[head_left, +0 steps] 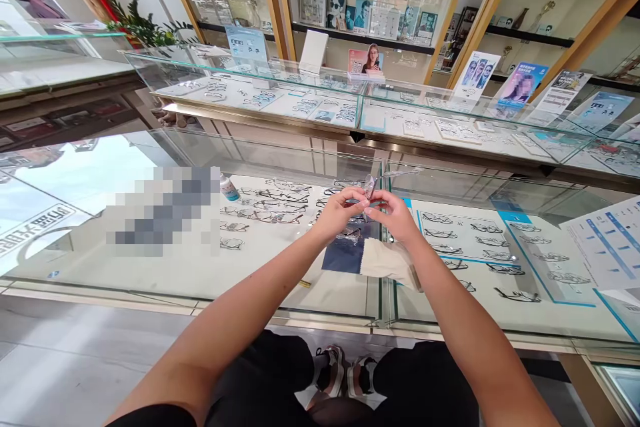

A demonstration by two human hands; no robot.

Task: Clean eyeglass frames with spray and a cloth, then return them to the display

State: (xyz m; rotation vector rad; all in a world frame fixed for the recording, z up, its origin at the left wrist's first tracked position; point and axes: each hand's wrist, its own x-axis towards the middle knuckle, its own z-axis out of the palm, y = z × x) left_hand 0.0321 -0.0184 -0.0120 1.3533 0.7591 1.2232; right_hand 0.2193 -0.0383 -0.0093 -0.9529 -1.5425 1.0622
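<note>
Above the glass counter, my left hand (pixel 346 208) and my right hand (pixel 393 212) meet, fingers closed on a pair of eyeglasses (pixel 371 187). One lens points up between the fingertips, and a thin temple arm stretches off to the right. Both hands hide the rest of the frame. Just below them on the glass lie a dark blue cloth (pixel 343 254) and a crumpled beige cloth (pixel 387 257). Another pair of glasses (pixel 350 233) rests on the dark cloth.
Rows of eyeglasses (pixel 280 201) fill the display case, with more frames (pixel 487 241) at right. A small white bottle (pixel 229 188) stands left of them. A printed sheet (pixel 607 240) is at far right. Behind runs a second glass counter (pixel 260 72) bearing advertising cards (pixel 523 88).
</note>
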